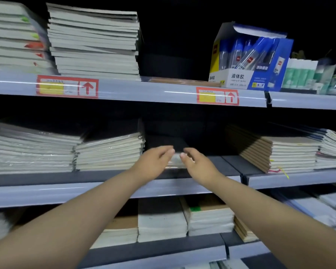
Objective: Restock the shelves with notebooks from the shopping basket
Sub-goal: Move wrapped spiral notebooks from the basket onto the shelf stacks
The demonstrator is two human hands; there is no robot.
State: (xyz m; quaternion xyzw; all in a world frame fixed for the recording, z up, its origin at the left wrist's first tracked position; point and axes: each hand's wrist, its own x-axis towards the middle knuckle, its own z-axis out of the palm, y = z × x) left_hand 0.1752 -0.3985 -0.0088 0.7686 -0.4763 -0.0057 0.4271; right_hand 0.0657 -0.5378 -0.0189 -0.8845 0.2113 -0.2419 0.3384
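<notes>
Dark shop shelves [144, 93] hold many paper stacks [109, 154]. On the middle shelf [66, 191], a wrapped notebook pack [175, 162] sits between the left hand [153, 165] and right hand [198, 166]. Bent fingers [168, 153] touch it; gripping or not, I cannot tell. Its slippery wrap might let it slide off.

Low notebook stack [176, 161] on middle shelf [221, 162], between left hand [153, 162] and right hand [197, 164] (fingertips at its front edge). Just left of hands: neighbouring stack [109, 152]. Right of hands, well apart: another stack [279, 152]. Above-left, on upper shelf [144, 90]: tall stack [95, 41]; above-right: glue box [250, 61]. Below forearms: lower stacks [161, 220] on bottom shelf [163, 249].
</notes>
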